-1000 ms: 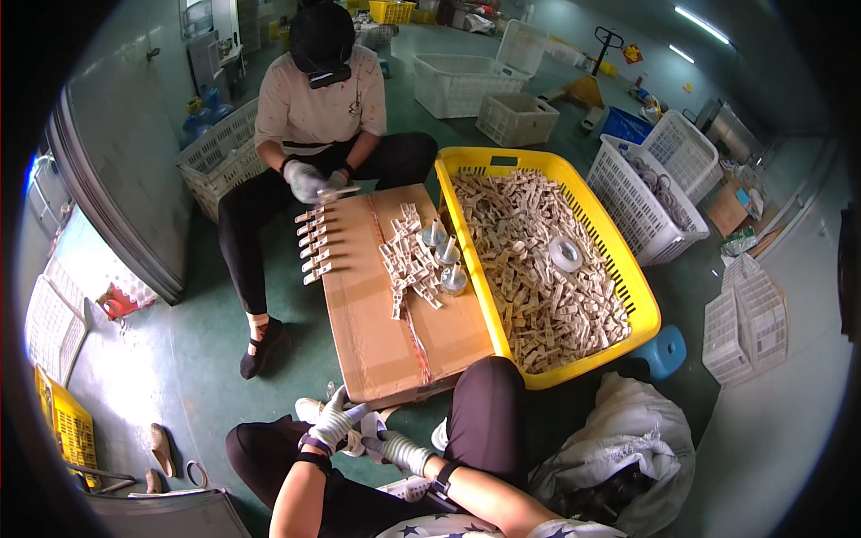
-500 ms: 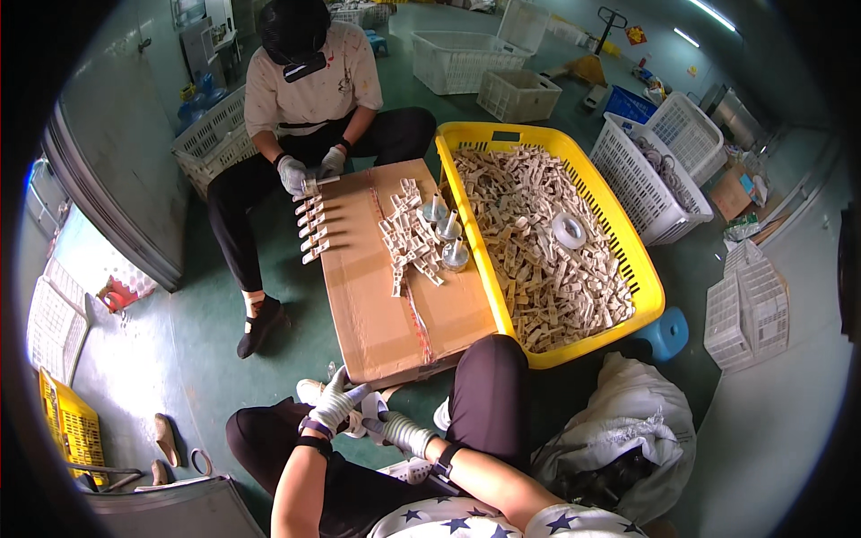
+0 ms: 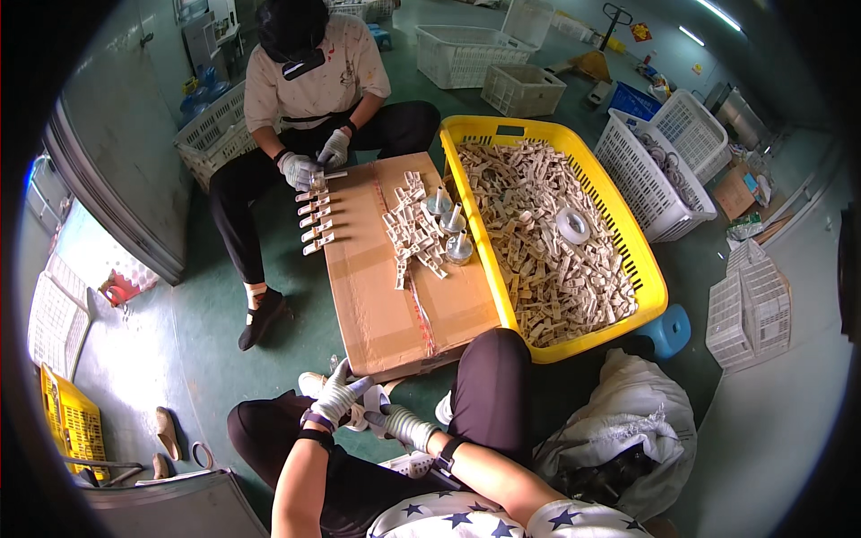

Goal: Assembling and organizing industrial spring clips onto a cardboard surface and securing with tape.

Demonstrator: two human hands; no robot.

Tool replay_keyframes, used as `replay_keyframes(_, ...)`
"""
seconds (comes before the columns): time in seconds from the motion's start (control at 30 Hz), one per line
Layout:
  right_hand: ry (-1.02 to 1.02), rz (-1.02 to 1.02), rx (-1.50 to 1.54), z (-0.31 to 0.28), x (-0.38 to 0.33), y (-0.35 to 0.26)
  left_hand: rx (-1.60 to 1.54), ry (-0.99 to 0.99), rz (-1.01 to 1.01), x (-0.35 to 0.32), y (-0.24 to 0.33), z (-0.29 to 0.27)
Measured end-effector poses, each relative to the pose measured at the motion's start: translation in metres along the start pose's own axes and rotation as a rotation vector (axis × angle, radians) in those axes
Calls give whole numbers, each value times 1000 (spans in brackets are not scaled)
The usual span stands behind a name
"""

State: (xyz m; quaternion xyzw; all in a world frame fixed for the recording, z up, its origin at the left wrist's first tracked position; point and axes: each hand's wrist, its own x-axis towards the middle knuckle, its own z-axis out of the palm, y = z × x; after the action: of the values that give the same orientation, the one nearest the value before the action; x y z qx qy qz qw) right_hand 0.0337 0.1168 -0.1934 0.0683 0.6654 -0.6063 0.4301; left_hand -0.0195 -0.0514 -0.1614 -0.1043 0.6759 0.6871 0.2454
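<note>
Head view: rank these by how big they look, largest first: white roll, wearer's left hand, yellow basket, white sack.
1. Yellow basket
2. White sack
3. Wearer's left hand
4. White roll

This is apparent size only; the hand may look bigger from being nearer the camera.

Blue plastic stool [image 3: 666, 332] near a white sack [image 3: 647, 396]; tan shoes [image 3: 167, 433] on the green floor [image 3: 208, 334]
</note>
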Motion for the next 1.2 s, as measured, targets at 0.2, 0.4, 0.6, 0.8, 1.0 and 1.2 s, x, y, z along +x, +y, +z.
replay_keyframes(0.2, 7, 55, -38, -2, -7, -13, -38, -4, -22, -3, 6, 4)
replay_keyframes(0.4, -17, 36, 22, -1, 0, -2, -9, -9, 24, 2, 0, 2)
replay_keyframes(0.6, -34, 46, 95, -2, 6, 9, 8, 0, 29, -1, 5, 6)
replay_keyframes(0.8, -21, 38, 62, 0, 6, 6, 21, 6, 23, 2, -2, 1)
replay_keyframes(1.0, -27, 38, 57, -2, 3, 4, -65, -4, 31, 0, 4, 6)
replay_keyframes(1.2, -8, 2, 59, 0, 6, 8, -39, -2, 9, -2, 8, 6)
